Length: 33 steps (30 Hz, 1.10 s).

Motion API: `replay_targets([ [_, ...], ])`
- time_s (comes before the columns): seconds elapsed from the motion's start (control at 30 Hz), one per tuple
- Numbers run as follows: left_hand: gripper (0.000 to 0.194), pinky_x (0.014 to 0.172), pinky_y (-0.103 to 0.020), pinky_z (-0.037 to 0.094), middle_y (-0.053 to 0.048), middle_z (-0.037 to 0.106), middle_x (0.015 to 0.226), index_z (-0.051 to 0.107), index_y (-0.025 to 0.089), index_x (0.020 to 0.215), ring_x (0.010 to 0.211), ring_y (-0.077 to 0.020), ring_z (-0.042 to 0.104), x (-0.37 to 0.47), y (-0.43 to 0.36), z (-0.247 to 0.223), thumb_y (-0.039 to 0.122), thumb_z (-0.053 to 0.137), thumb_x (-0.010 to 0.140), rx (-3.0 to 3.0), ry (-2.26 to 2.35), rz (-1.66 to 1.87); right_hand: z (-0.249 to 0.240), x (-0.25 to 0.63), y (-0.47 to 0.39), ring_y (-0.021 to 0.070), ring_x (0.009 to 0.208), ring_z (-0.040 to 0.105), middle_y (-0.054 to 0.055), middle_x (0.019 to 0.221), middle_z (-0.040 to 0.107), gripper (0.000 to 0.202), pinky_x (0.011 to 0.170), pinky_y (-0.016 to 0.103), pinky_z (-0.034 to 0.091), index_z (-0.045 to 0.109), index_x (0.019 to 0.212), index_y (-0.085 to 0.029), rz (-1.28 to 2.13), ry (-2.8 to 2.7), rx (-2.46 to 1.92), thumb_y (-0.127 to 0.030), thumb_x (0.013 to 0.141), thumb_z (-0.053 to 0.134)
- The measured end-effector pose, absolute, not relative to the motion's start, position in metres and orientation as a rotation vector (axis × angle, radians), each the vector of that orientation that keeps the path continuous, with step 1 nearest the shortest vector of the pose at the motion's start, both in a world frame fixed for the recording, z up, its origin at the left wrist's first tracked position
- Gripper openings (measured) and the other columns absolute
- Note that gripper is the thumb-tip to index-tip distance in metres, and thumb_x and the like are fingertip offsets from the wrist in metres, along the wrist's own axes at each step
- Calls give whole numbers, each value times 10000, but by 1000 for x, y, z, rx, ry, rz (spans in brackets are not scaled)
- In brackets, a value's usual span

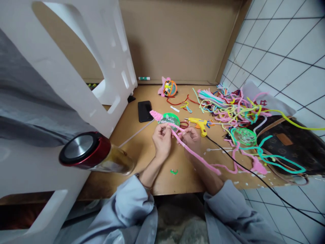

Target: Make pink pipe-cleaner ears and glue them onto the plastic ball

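A pink pipe cleaner [196, 155] runs between my two hands, its long end hanging down to the right across my right forearm. My left hand [162, 139] pinches it near the bend. Close beside, the fingers of my right hand [191, 138] are closed on the same pipe cleaner. Just beyond my hands lies a round, green-rimmed piece [170, 118], partly hidden by my fingers. A coiled pink pipe-cleaner piece [155, 115] sits at its left edge. To the right of it rests a yellow glue gun [198, 124].
A black phone [144, 111] lies left of my hands, near a red-lidded bottle [101, 152]. At the back sits an orange-rimmed round figure [169, 87]. Right are a heap of pipe cleaners [228, 105], a brown bag [291, 142] and the glue gun's black cord [236, 161].
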<state>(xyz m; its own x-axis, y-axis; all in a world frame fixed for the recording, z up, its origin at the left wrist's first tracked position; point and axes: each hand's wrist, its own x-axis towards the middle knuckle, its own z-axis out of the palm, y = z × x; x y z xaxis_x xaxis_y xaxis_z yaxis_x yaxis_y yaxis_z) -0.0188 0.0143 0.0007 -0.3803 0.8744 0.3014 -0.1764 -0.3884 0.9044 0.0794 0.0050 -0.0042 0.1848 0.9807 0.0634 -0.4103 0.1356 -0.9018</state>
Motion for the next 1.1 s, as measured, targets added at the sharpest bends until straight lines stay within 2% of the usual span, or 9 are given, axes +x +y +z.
replay_targets([
  [0.37,296,516,-194,452,31,596,622,648,168,810,510,-79,537,-17,12,1,457,705,840,1110,1121,1867,-3,78,4,92,372,533,-71,513,647,269,373,185,396,509,684,-233,1282,-768,-859,-331,633,754],
  [0.57,320,539,-201,468,16,613,659,658,168,825,546,-89,546,-16,11,-3,487,687,849,1170,1139,1873,-3,81,3,82,379,513,-83,527,621,284,396,201,438,503,718,-240,1250,-777,-847,-370,668,750],
  [0.87,336,542,-207,463,11,612,684,661,174,835,555,-89,538,-15,11,-4,508,678,865,1195,1128,1888,-6,80,4,97,408,557,-66,541,650,295,412,204,432,515,724,-234,1220,-792,-889,-389,673,761],
  [1.1,323,603,-229,475,-12,651,745,659,177,838,632,-110,576,-16,11,-5,496,655,889,1238,1150,1884,-5,81,2,100,417,565,-72,565,661,325,427,219,453,495,731,-248,1238,-866,-894,-444,689,751],
])
